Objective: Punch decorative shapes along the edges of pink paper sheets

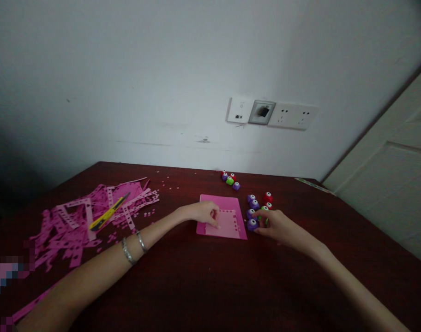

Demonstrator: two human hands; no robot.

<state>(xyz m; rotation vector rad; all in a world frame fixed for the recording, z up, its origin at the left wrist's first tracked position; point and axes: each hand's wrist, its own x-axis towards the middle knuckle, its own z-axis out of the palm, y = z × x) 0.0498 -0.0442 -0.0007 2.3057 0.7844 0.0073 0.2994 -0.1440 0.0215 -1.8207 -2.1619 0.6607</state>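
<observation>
My left hand (pixel 207 213) rests over a pale pink sheet (pixel 219 225) with its fingers curled and closed; whether anything is pinched in them is hidden. Small punched shapes line the top and right edges of that sheet, which lies on a larger, darker pink card (pixel 231 203). Just right of the card, my right hand (pixel 271 223) has its thumb and index finger closed around the nearest purple craft punch (pixel 252 225). More purple punches (pixel 254 204) stand in a column behind it, beside a green punch (pixel 264 210) and red punches (pixel 267 197).
Punched pink paper strips (pixel 89 207) are heaped on the left, with a yellow utility knife (pixel 110 212) on top and tiny cut-outs (pixel 150 213) scattered nearby. Several more punches (pixel 230 180) stand near the wall. The dark red table (pixel 203 286) meets a wall with sockets (pixel 293 115).
</observation>
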